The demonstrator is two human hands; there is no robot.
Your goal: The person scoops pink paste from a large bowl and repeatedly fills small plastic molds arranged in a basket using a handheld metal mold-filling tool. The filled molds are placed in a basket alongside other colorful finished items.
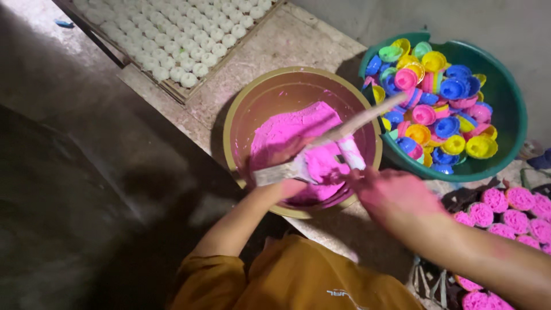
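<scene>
The left hand [287, 186] is closed around the lower end of a long flat stick [336, 138] that crosses the bowl [241, 109] from 8 o'clock to 2 o'clock. The right hand [396, 192], stained pink, holds a small white mold [350, 154] pressed against the stick, over the pink powder [293, 132] heaped inside the bowl. In my judgement, the mold may slip from the dusty fingers and sink in the powder. A strong scrape could also throw powder over the rim onto the floor [287, 46]. At 2 o'clock of the bowl, touching it, stands a green basin [508, 92] full of colourful molds [436, 109]; the stick's far end reaches over it and might knock some out. Pink formed pieces [505, 215] lie at 4 o'clock, white pieces [189, 34] on a tray at 11 o'clock.
</scene>
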